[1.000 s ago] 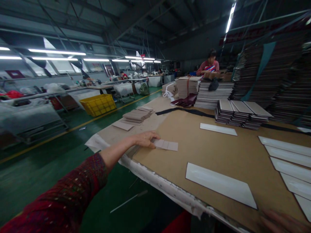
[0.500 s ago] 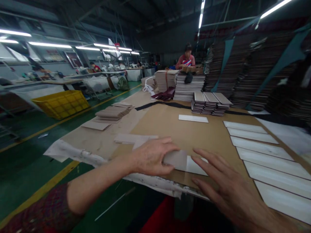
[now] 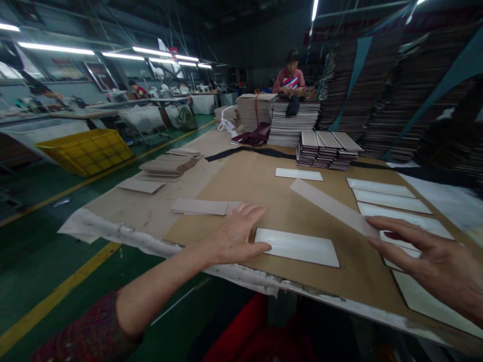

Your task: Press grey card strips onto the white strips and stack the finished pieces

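Note:
My left hand (image 3: 237, 235) lies flat and open on the brown cardboard table top (image 3: 264, 196), its thumb touching the left end of a white glossy panel (image 3: 298, 247) near the front edge. My right hand (image 3: 430, 261) pinches one end of a long grey card strip (image 3: 332, 206) that is lifted off the table and points away to the left. Under and beyond that hand lies a row of several white panels (image 3: 388, 198). A small pile of grey strips (image 3: 202, 206) rests just left of my left hand.
Stacks of grey boards (image 3: 168, 165) lie at the table's left. Low striped stacks (image 3: 326, 149) and tall piles (image 3: 396, 90) stand at the back and right. A person in a red top (image 3: 290, 78) works at the far end. A yellow crate (image 3: 85, 151) sits on the green floor.
My right hand has taken the grey strip and drawn it to the right, lifting it. My left hand has let the strip go and now rests by the white panel.

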A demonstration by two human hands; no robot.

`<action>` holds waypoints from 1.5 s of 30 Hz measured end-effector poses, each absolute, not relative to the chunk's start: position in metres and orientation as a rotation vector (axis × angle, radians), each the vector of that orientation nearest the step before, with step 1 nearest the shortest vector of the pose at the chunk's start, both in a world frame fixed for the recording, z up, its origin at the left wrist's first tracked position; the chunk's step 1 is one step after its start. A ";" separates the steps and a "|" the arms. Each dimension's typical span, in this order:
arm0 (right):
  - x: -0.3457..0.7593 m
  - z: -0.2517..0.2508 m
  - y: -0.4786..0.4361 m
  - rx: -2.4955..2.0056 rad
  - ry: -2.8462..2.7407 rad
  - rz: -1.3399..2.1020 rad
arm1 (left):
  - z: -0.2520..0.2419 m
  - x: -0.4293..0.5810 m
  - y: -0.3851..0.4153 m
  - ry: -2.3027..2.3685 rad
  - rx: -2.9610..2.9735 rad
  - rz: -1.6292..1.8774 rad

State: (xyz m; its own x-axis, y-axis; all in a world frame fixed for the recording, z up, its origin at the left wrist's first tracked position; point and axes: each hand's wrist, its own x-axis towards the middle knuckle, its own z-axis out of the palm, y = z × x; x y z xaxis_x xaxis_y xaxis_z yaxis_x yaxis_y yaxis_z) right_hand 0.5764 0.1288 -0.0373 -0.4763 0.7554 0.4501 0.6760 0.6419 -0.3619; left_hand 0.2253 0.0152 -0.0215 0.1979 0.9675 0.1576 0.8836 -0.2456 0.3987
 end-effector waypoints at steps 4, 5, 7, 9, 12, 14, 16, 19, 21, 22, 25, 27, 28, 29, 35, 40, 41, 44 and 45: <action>0.581 -0.043 0.121 -0.982 -2.380 0.327 | -0.047 0.222 0.009 1.704 2.207 0.430; 0.578 -0.046 0.119 -0.913 -2.404 0.346 | -0.051 0.222 0.008 1.702 2.196 0.457; 0.572 -0.051 0.118 -0.792 -2.443 0.339 | -0.055 0.220 0.008 1.698 2.175 0.521; 0.567 -0.057 0.120 -0.733 -2.472 0.298 | -0.058 0.218 0.008 1.687 2.148 0.578; 0.563 -0.065 0.125 -0.697 -2.523 0.279 | -0.061 0.215 0.008 1.680 2.085 0.655; 0.560 -0.068 0.126 -0.671 -2.542 0.277 | -0.063 0.214 0.008 1.670 2.054 0.681; 0.557 -0.069 0.125 -0.655 -2.553 0.290 | -0.063 0.214 0.007 1.665 2.040 0.687; 0.553 -0.071 0.126 -0.671 -2.559 0.339 | -0.062 0.215 0.006 1.667 2.030 0.695; 0.551 -0.072 0.127 -0.679 -2.554 0.359 | -0.062 0.215 0.006 1.667 2.027 0.693; 0.551 -0.073 0.127 -0.675 -2.558 0.360 | -0.062 0.215 0.006 1.666 2.025 0.691; 0.551 -0.076 0.130 -0.662 -2.601 0.355 | -0.062 0.215 0.006 1.664 2.024 0.690; 0.552 -0.078 0.130 -0.670 -2.626 0.362 | -0.062 0.214 0.005 1.658 2.032 0.699; 0.553 -0.079 0.131 -0.677 -2.634 0.369 | -0.062 0.214 0.005 1.651 2.038 0.702; 0.553 -0.080 0.131 -0.685 -2.639 0.375 | -0.062 0.214 0.006 1.642 2.044 0.704; 0.554 -0.085 0.132 -0.726 -2.647 0.384 | -0.066 0.213 0.006 1.624 2.067 0.748; 0.552 -0.085 0.132 -0.700 -2.625 0.396 | -0.068 0.212 0.006 1.623 2.079 0.744; 0.552 -0.085 0.133 -0.698 -2.627 0.392 | -0.068 0.212 0.007 1.624 2.090 0.746; 0.552 -0.086 0.134 -0.679 -2.654 0.374 | -0.069 0.211 0.008 1.607 2.129 0.771; 0.552 -0.086 0.135 -0.668 -2.664 0.374 | -0.070 0.211 0.008 1.593 2.142 0.784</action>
State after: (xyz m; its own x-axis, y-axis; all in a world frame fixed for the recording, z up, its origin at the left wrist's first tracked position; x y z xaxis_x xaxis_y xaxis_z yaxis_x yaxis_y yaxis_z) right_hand 0.5516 0.1346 -0.0865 -0.8205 0.4960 0.2842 0.3985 0.8527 -0.3376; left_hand 0.2111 0.0084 -0.0700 0.2112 0.9526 0.2187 0.7542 -0.3012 0.5835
